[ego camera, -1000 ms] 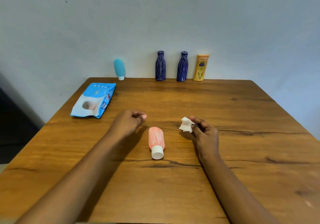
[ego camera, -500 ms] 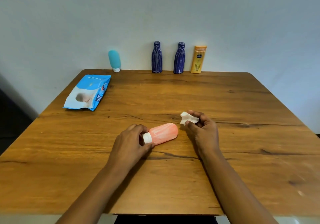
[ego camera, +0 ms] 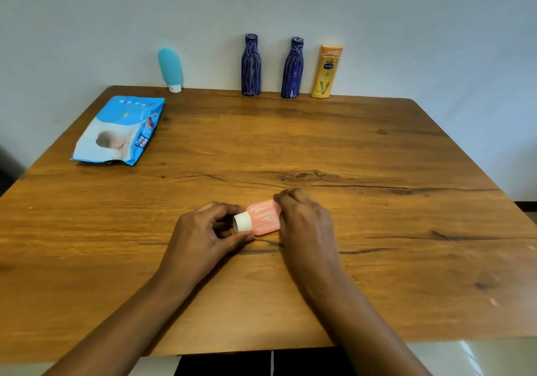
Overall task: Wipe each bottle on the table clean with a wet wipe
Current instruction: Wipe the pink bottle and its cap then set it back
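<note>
Brown wooden table (ego camera: 406, 274) is filling the lower part of the frame, and two bare forearms are reaching onto it from the bottom edge. Just below the centre of the frame the pink bottle (ego camera: 266, 220) is lying on its side on the table, its white cap (ego camera: 242, 222) pointing to the left. The left hand (ego camera: 203, 233) is pinching that cap, its grip narrowed to the cap's width between the thumb and curled fingers. The right hand (ego camera: 305, 221) is covering the bottle's other end, its grip curled down over the pink body; anything lying under those fingers is hidden.

Further up, at the left of the frame, a blue and white pack of wipes (ego camera: 119, 131) is lying flat, well apart from the hands. Along the far edge, against the pale wall (ego camera: 436, 27), four more bottles are standing. A teal bottle (ego camera: 170, 66) is resting on its cap at upper left. A dark blue bottle (ego camera: 251, 64) and a second dark blue bottle (ego camera: 293, 67) are standing near the upper centre, with a yellow bottle (ego camera: 327, 72) just right of them.
</note>
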A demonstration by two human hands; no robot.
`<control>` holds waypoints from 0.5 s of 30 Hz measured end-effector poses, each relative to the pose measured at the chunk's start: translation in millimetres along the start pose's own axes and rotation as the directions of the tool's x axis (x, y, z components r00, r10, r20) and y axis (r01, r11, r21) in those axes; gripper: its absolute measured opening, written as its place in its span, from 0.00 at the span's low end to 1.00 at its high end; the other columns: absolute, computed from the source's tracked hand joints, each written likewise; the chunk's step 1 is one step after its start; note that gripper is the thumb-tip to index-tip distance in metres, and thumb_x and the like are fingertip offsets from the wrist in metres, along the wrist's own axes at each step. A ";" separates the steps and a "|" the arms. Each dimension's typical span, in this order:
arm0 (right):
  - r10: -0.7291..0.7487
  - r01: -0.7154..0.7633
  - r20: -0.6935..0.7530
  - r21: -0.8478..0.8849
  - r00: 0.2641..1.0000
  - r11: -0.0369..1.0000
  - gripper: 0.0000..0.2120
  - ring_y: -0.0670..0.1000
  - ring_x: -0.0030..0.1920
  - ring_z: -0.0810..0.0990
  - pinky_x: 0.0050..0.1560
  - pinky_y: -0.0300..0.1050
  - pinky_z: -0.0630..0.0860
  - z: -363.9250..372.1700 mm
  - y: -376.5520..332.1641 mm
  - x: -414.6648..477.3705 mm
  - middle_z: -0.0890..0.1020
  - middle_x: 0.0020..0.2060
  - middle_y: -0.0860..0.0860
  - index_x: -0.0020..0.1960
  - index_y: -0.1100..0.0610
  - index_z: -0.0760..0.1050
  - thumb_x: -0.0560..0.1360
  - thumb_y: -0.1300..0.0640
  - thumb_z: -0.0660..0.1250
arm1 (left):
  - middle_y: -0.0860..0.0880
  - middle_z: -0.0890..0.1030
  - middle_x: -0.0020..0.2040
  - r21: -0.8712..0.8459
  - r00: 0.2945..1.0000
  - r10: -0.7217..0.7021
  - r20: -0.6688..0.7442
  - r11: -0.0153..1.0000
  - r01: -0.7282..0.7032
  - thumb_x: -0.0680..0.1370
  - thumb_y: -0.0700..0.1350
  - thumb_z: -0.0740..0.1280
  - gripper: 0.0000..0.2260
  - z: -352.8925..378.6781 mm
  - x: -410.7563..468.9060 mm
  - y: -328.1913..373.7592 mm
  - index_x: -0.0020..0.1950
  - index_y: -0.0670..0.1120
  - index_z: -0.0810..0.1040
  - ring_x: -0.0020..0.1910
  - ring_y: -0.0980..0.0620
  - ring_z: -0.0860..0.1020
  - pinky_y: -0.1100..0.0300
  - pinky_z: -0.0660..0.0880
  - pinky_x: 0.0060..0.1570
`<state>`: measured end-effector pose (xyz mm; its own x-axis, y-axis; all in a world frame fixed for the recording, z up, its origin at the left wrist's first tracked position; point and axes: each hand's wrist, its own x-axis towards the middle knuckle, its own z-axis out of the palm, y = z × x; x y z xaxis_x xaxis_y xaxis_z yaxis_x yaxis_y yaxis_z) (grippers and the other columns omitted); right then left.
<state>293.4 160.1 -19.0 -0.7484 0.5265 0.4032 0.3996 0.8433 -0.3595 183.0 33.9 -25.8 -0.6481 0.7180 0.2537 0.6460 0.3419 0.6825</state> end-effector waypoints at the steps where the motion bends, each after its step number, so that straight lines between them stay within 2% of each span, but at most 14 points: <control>1: 0.008 -0.008 0.010 -0.008 1.000 1.000 0.11 0.52 0.45 0.78 0.40 0.44 0.78 1.9 -7.7 -2.4 0.80 0.47 0.53 0.53 0.58 0.78 0.71 0.64 0.69 | 0.59 0.79 0.48 0.001 1.000 0.006 0.000 1.000 -0.006 0.63 0.46 0.78 0.21 0.1 -0.6 -0.5 0.54 0.50 0.81 0.46 0.67 0.76 0.78 0.72 0.45; 5: -0.083 0.081 0.068 0.032 0.994 0.996 0.17 0.53 0.54 0.77 0.45 0.44 0.78 8.0 -37.7 -13.4 0.79 0.55 0.55 0.58 0.60 0.77 0.69 0.65 0.70 | 0.56 0.80 0.46 0.002 0.998 0.060 0.025 0.998 -0.060 0.64 0.42 0.78 0.18 -1.7 -1.4 -4.6 0.53 0.49 0.81 0.44 0.61 0.78 0.74 0.74 0.45; 7: -0.104 0.101 0.103 0.027 0.989 0.995 0.18 0.53 0.55 0.77 0.45 0.44 0.78 6.3 -35.2 -14.7 0.80 0.55 0.55 0.58 0.60 0.77 0.68 0.66 0.71 | 0.55 0.79 0.45 -0.017 0.997 0.080 0.025 0.997 -0.079 0.64 0.42 0.78 0.17 -1.9 -0.5 -5.4 0.51 0.49 0.81 0.46 0.60 0.78 0.72 0.75 0.44; 9: -0.034 0.034 0.074 -0.003 0.997 0.999 0.16 0.54 0.50 0.80 0.44 0.44 0.78 4.4 -14.1 -7.8 0.81 0.52 0.56 0.54 0.61 0.79 0.67 0.67 0.70 | 0.55 0.79 0.46 -0.029 0.998 0.067 0.002 0.997 -0.067 0.63 0.43 0.79 0.18 -1.1 0.3 -4.6 0.51 0.48 0.81 0.46 0.62 0.78 0.76 0.73 0.43; 12: 0.156 -0.156 0.036 -0.006 0.987 0.988 0.12 0.55 0.47 0.79 0.46 0.47 0.77 0.4 11.1 4.6 0.81 0.49 0.56 0.52 0.61 0.80 0.71 0.68 0.65 | 0.55 0.79 0.47 -0.024 0.998 0.064 -0.015 0.998 -0.064 0.63 0.43 0.79 0.18 1.2 0.4 -3.4 0.52 0.47 0.82 0.46 0.66 0.76 0.79 0.70 0.44; 13: 0.159 -0.159 0.023 0.001 0.987 0.987 0.12 0.55 0.47 0.79 0.47 0.47 0.76 0.9 8.6 5.5 0.81 0.50 0.55 0.53 0.61 0.80 0.72 0.68 0.65 | 0.55 0.79 0.47 -0.027 0.998 0.062 -0.015 0.998 -0.063 0.63 0.43 0.79 0.18 1.3 0.3 -3.3 0.52 0.47 0.82 0.45 0.67 0.76 0.79 0.70 0.43; 15: 0.063 -0.063 0.036 -0.004 0.997 0.998 0.14 0.54 0.50 0.78 0.48 0.45 0.76 5.5 -13.4 -1.3 0.80 0.53 0.56 0.55 0.61 0.79 0.71 0.68 0.66 | 0.55 0.79 0.46 -0.042 0.998 0.064 -0.009 0.997 -0.065 0.63 0.43 0.79 0.18 0.7 0.5 -4.3 0.51 0.47 0.82 0.47 0.65 0.77 0.78 0.71 0.43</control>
<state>286.1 147.5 -19.4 -0.7403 0.5747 0.3489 0.4482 0.8087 -0.3810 180.2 33.1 -29.1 -0.6089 0.7330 0.3032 0.6691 0.2692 0.6927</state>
